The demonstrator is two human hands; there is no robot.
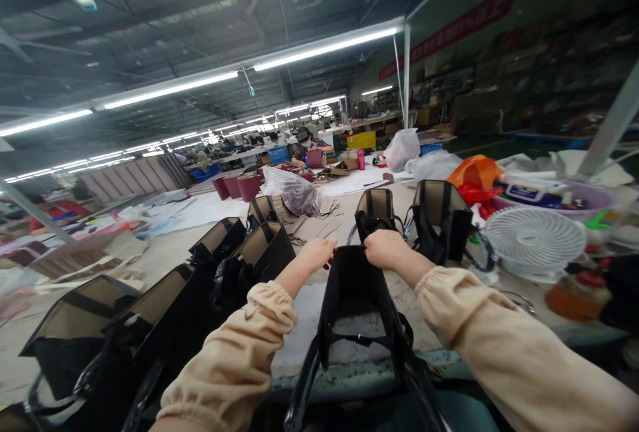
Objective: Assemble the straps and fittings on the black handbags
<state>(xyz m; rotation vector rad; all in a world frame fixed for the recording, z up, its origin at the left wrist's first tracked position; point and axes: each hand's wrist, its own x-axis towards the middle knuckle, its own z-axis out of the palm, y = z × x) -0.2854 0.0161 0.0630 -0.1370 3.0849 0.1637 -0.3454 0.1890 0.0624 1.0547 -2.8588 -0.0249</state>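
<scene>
A black handbag with an open frame-like body stands at the near edge of the table in front of me, its long handles hanging toward me. My left hand is closed at the far left corner of its upper edge. At the far right corner, my right hand pinches the same edge, knuckles up. The fingertips of both hands are partly hidden. Beyond my right hand stand a black bag with a tan lining and another black bag.
Several black bags crowd the left side of the table. A white round basket, an orange-brown jar and a purple basin lie at the right. Farther off are clear plastic, maroon pieces and a seated person.
</scene>
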